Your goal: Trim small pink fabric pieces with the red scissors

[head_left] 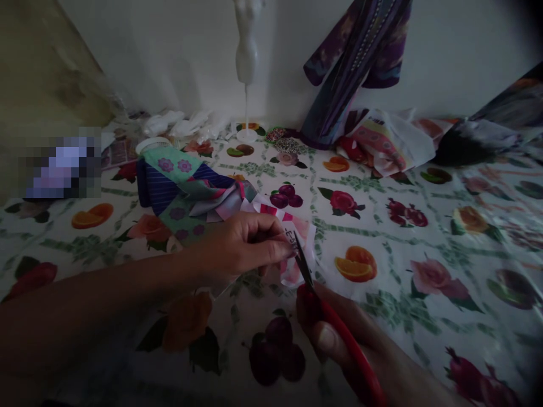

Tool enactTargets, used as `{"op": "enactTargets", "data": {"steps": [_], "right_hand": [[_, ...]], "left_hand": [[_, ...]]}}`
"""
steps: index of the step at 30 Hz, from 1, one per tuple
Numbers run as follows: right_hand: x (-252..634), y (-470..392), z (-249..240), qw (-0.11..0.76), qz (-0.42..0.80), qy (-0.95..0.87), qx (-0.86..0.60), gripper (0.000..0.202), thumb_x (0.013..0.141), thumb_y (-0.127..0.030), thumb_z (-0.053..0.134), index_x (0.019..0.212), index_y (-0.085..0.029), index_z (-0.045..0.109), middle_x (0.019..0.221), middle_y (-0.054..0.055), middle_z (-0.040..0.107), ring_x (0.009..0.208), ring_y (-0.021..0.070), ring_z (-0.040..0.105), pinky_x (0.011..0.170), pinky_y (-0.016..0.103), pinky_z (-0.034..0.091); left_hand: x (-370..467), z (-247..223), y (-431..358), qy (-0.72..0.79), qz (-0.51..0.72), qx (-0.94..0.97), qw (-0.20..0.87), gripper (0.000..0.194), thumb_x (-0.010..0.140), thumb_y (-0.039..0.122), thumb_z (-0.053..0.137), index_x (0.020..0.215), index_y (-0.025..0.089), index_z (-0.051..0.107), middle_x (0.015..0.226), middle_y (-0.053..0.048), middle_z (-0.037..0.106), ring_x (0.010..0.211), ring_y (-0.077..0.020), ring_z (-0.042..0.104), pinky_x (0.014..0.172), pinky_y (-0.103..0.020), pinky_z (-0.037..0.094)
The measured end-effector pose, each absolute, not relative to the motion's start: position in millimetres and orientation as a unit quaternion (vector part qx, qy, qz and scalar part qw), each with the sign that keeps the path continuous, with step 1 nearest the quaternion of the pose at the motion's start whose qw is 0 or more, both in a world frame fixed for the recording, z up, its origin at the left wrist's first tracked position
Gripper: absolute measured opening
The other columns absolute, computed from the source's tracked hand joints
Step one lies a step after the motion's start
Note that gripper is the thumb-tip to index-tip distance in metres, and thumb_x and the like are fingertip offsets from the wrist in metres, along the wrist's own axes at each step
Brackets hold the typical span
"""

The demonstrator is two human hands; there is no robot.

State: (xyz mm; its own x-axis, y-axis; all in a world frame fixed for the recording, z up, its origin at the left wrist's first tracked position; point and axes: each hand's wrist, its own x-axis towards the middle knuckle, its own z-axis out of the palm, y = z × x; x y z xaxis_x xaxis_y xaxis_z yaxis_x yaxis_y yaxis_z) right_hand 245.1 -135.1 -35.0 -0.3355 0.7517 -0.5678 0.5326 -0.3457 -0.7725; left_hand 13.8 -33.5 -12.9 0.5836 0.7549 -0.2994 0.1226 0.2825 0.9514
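My left hand [244, 246] is closed in a pinch, thumb against forefinger. What lies between its fingertips is too small to make out, perhaps a thread. In my right hand [335, 333] is a pair of scissors [354, 350] with red handles, its dark blades pointing up and left, close to my left fingertips. I cannot tell whether the blades are parted. Just behind the blades lies a piece of white and pink printed plastic [303, 232] with dark lettering. Beyond my left hand is a heap of green, blue-striped and grey-pink fabric [178, 186].
A tablecloth [271, 316] printed with fruit and flowers covers the surface. At the back stand a white mannequin [246, 51] and a purple patterned garment [356, 62]. A printed plastic bag [390, 141] lies at the back right, and crumpled white bags [186, 124] at the back left.
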Motion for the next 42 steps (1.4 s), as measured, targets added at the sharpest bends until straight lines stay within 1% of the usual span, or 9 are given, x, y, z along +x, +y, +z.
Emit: {"op": "enactTargets", "data": {"steps": [3, 7, 10, 15, 18, 23, 26, 29, 42], "right_hand": [[237, -130, -26, 0.099, 0.633, -0.539, -0.546, 0.069, 0.09, -0.078, 0.052, 0.132, -0.024, 0.062, 0.117, 0.013, 0.072, 0.127, 0.0412, 0.057, 0.109, 0.056, 0.048], [236, -129, -25, 0.099, 0.627, -0.545, -0.547, 0.067, 0.09, -0.075, 0.055, 0.137, -0.027, 0.059, 0.132, 0.012, 0.066, 0.13, 0.0396, 0.054, 0.114, 0.055, 0.042], [241, -131, -29, 0.082, 0.625, -0.539, -0.559, 0.07, 0.091, -0.074, 0.055, 0.144, -0.028, 0.053, 0.138, 0.012, 0.061, 0.126, 0.038, 0.056, 0.11, 0.053, 0.045], [239, -130, -23, 0.074, 0.608, -0.547, -0.571, 0.07, 0.089, -0.08, 0.051, 0.129, -0.024, 0.061, 0.125, 0.013, 0.065, 0.123, 0.0402, 0.055, 0.108, 0.059, 0.046], [237, -129, -21, 0.08, 0.603, -0.562, -0.561, 0.062, 0.091, -0.078, 0.051, 0.117, -0.024, 0.066, 0.113, 0.01, 0.069, 0.114, 0.0375, 0.061, 0.101, 0.054, 0.052], [238, -130, -21, 0.089, 0.593, -0.551, -0.58, 0.059, 0.092, -0.073, 0.055, 0.127, -0.026, 0.064, 0.118, 0.009, 0.07, 0.109, 0.0334, 0.065, 0.092, 0.045, 0.057], [235, -125, -16, 0.112, 0.594, -0.575, -0.551, 0.05, 0.093, -0.072, 0.052, 0.104, -0.027, 0.07, 0.097, 0.006, 0.074, 0.092, 0.03, 0.069, 0.076, 0.038, 0.059], [231, -120, -10, 0.14, 0.608, -0.586, -0.517, 0.048, 0.096, -0.069, 0.052, 0.079, -0.026, 0.065, 0.079, 0.002, 0.071, 0.073, 0.0242, 0.067, 0.064, 0.031, 0.055], [225, -118, -9, 0.149, 0.625, -0.569, -0.513, 0.049, 0.097, -0.068, 0.053, 0.078, -0.025, 0.067, 0.077, 0.002, 0.076, 0.07, 0.0218, 0.069, 0.062, 0.028, 0.056]], "left_hand": [[14, -13, -34, 0.398, 0.211, 0.551, 0.702, 0.016, 0.086, 0.024, 0.067, 0.073, 0.015, 0.063, 0.061, 0.004, 0.056, 0.055, -0.0066, 0.047, 0.051, -0.019, 0.034], [15, -12, -33, 0.392, 0.182, 0.54, 0.722, 0.017, 0.086, 0.02, 0.067, 0.07, 0.014, 0.063, 0.062, 0.005, 0.055, 0.056, -0.0059, 0.047, 0.053, -0.018, 0.036], [14, -12, -31, 0.385, 0.181, 0.538, 0.728, 0.016, 0.085, 0.018, 0.068, 0.071, 0.015, 0.063, 0.063, 0.005, 0.056, 0.057, -0.0056, 0.049, 0.053, -0.017, 0.036], [13, -12, -28, 0.375, 0.209, 0.532, 0.73, 0.015, 0.087, 0.015, 0.066, 0.072, 0.015, 0.067, 0.062, 0.004, 0.06, 0.056, -0.0057, 0.05, 0.052, -0.017, 0.036], [12, -12, -29, 0.384, 0.211, 0.529, 0.726, 0.017, 0.088, 0.015, 0.065, 0.07, 0.015, 0.066, 0.062, 0.004, 0.06, 0.056, -0.0055, 0.049, 0.052, -0.017, 0.035], [10, -12, -28, 0.386, 0.194, 0.555, 0.711, 0.012, 0.086, 0.018, 0.068, 0.074, 0.016, 0.068, 0.068, 0.003, 0.064, 0.061, -0.0072, 0.054, 0.056, -0.018, 0.038], [9, -12, -26, 0.396, 0.18, 0.562, 0.704, 0.008, 0.085, 0.019, 0.069, 0.077, 0.017, 0.069, 0.075, 0.0, 0.069, 0.068, -0.0106, 0.061, 0.061, -0.021, 0.043], [9, -12, -25, 0.401, 0.179, 0.561, 0.701, 0.008, 0.085, 0.019, 0.069, 0.077, 0.017, 0.068, 0.075, 0.0, 0.07, 0.069, -0.0111, 0.062, 0.062, -0.021, 0.045], [10, -15, -24, 0.397, 0.195, 0.559, 0.702, 0.012, 0.085, 0.019, 0.068, 0.074, 0.016, 0.067, 0.069, 0.002, 0.064, 0.063, -0.0084, 0.054, 0.057, -0.02, 0.038]]}}
